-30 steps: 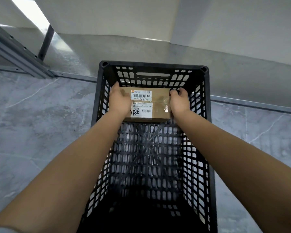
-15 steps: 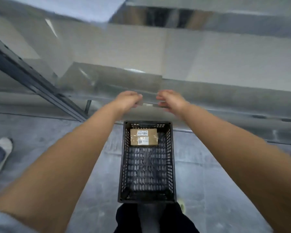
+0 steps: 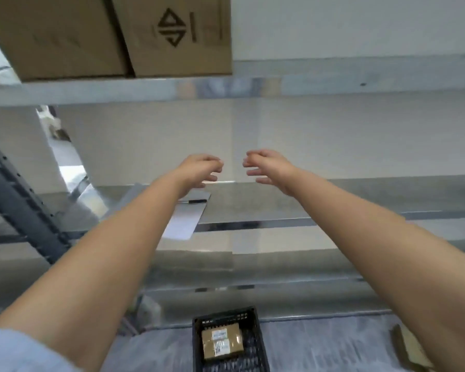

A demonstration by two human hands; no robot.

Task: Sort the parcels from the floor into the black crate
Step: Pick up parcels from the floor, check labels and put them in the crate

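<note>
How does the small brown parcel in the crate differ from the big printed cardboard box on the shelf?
The small brown parcel lies in the black plastic crate; the big printed cardboard box sits on a high shelf. The parcel carries white labels; the box a black printed symbol. Both are brown cardboard.

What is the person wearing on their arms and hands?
The left hand and right hand are bare: no gloves, and no watch or band on either wrist. Both forearms are uncovered. A light blue sleeve shows on the left upper arm; any right sleeve is out of view.
</note>
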